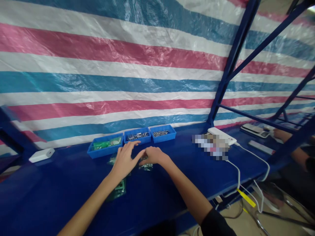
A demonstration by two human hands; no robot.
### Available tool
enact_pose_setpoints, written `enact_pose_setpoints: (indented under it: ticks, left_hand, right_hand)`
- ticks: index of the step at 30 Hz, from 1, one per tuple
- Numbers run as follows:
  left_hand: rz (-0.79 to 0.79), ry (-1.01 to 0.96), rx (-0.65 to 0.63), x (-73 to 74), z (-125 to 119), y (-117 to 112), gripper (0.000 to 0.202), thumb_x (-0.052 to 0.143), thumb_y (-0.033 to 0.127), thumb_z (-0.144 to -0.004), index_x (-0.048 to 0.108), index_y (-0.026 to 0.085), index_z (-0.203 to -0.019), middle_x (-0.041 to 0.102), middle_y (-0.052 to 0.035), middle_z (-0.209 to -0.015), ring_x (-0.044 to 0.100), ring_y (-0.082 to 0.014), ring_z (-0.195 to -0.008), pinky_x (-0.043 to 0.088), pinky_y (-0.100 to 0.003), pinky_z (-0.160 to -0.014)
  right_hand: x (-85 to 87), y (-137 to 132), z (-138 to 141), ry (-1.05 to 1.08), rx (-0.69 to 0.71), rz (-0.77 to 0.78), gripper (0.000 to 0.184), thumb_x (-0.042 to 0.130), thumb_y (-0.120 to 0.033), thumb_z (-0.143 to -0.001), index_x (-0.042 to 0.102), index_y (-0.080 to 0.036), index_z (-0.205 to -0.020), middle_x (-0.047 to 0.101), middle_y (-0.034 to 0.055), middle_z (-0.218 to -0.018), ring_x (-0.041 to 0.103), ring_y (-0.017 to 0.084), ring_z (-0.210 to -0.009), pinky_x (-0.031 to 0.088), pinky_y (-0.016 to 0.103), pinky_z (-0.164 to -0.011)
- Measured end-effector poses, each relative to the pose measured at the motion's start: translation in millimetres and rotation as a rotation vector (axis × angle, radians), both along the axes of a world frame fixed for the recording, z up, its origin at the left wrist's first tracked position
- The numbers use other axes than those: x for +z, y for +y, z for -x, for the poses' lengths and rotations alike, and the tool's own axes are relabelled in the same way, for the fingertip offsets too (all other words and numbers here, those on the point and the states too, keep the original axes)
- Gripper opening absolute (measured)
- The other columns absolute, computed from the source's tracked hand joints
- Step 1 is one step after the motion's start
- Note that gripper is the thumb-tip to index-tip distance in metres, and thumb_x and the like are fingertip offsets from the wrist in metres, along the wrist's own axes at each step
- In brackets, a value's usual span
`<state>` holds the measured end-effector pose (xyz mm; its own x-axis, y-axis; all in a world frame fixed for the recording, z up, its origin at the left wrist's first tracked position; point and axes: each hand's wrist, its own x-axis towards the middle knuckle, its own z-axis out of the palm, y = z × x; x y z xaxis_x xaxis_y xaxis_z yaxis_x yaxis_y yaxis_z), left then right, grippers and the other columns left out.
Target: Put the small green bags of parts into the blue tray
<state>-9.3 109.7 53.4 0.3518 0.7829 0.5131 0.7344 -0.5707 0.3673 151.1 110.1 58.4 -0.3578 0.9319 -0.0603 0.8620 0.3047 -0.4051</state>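
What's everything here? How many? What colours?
Striped plastic sheet: one, red, white and blue, behind
Metal frame bars: several, blue, sides
Flat table: one, blue, below
Open plastic trays: three, blue, table's back
Shiny film packets: several, green, midtable
Small metal pieces: many, silver, in two trays
Boxy device: one, white, left
Slab device: one, white, right
Scale-like device: one, white, far right
Thin cables: several, white, right
Another person's hand: one, far right
Left hand: one, near trays
Right hand: one, over packet

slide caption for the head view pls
Left hand and right hand over plastic packets on a blue workbench, three blue parts bins behind.
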Motion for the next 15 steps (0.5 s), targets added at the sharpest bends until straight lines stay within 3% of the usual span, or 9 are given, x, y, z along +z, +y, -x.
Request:
enact_pose_setpoints:
  ticks: [3, 7, 11, 15]
  left_hand:
    - [0.055, -0.274, 0.094, -9.2, -11, 4, 0.047, 0.049, 0.052, -0.080, 0.050, 0.024, -0.117, 0.061, -0.0063, -0.106, 0.059, -0.0215, -0.092, 0.044, -0.037, -0.080]
    - [0.268, -0.507, 0.078, -15.3, -9, 5, 0.046, 0.049, 0.056, -0.078, 0.055, 0.020, -0.106, 0.064, -0.0031, -0.086, 0.060, -0.0180, -0.075, 0.045, -0.027, -0.061]
    - [0.420, -0.638, -0.047, -11.1, -2, -1, 0.039, 0.048, 0.057, -0.079, 0.056, 0.019, -0.078, 0.058, 0.0019, -0.057, 0.052, -0.0131, -0.052, 0.039, -0.023, -0.050]
    - [0.392, -0.766, 0.018, -3.9, 4, -2, 0.034, 0.052, 0.055, -0.078, 0.055, 0.021, -0.076, 0.056, 0.0041, -0.053, 0.043, -0.0100, -0.042, 0.030, -0.021, -0.042]
  right_hand:
    - [-1.5, 5, -2, 0.214, -0.077, -0.099, 0.033, 0.061, -0.052, -0.074, 0.063, -0.025, -0.093, 0.070, 0.0006, -0.085, 0.066, 0.018, -0.078, 0.045, 0.027, -0.069]
    - [-3.0, 11, 1, 0.645, -0.122, -0.034, 0.028, 0.052, -0.047, -0.083, 0.060, -0.023, -0.095, 0.062, -0.0048, -0.066, 0.052, 0.006, -0.041, 0.043, 0.021, -0.050]
    - [-3.6, 14, 10, 1.034, -0.041, 0.081, 0.034, 0.059, -0.049, -0.077, 0.060, -0.020, -0.095, 0.059, -0.0033, -0.065, 0.049, 0.006, -0.040, 0.039, 0.020, -0.040]
    - [2.8, 13, 15, 1.217, 0.026, 0.131, 0.047, 0.075, -0.042, -0.061, 0.060, -0.022, -0.100, 0.057, -0.0054, -0.063, 0.051, 0.007, -0.049, 0.039, 0.019, -0.044]
